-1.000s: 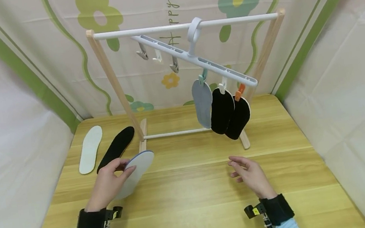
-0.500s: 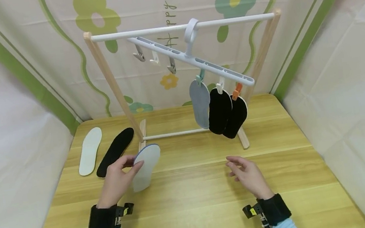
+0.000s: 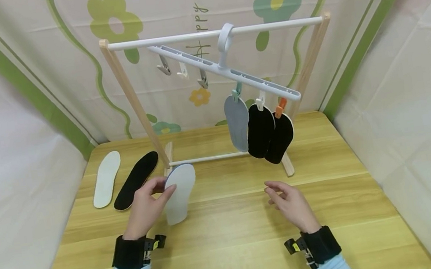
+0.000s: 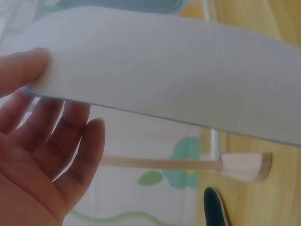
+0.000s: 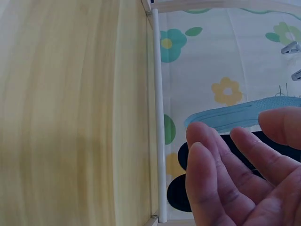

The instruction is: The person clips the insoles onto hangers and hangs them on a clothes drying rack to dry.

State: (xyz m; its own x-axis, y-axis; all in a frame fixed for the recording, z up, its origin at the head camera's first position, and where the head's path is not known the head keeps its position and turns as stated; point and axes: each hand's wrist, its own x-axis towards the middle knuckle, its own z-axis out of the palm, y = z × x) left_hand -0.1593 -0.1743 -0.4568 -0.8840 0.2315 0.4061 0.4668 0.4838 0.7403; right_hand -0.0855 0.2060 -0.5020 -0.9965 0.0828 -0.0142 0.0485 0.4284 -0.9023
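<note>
My left hand (image 3: 147,208) pinches a pale grey-white insole (image 3: 182,193) with a blue edge, thumb on its face and fingers behind. It is held upright above the table, and it spans the left wrist view as a broad white insole (image 4: 164,70). Over the table to the right, my right hand (image 3: 292,204) holds nothing, its fingers loosely bent. Beyond it, a grey insole (image 3: 237,122) and two black insoles (image 3: 261,133) hang by clips from a hanger (image 3: 249,78). The right wrist view shows the right hand (image 5: 244,174) with bare fingers.
The hanger hooks over the white bar (image 3: 170,39) of a wooden rack (image 3: 132,95). Several unused clips (image 3: 182,71) dangle from its left half. A white insole (image 3: 107,178) and a black insole (image 3: 136,181) lie on the table (image 3: 231,250) at the left. Fabric walls enclose the sides.
My left hand has carried the insole right and slightly away from me, turning it more upright, apart from the black insole on the table. The right hand has barely moved.
</note>
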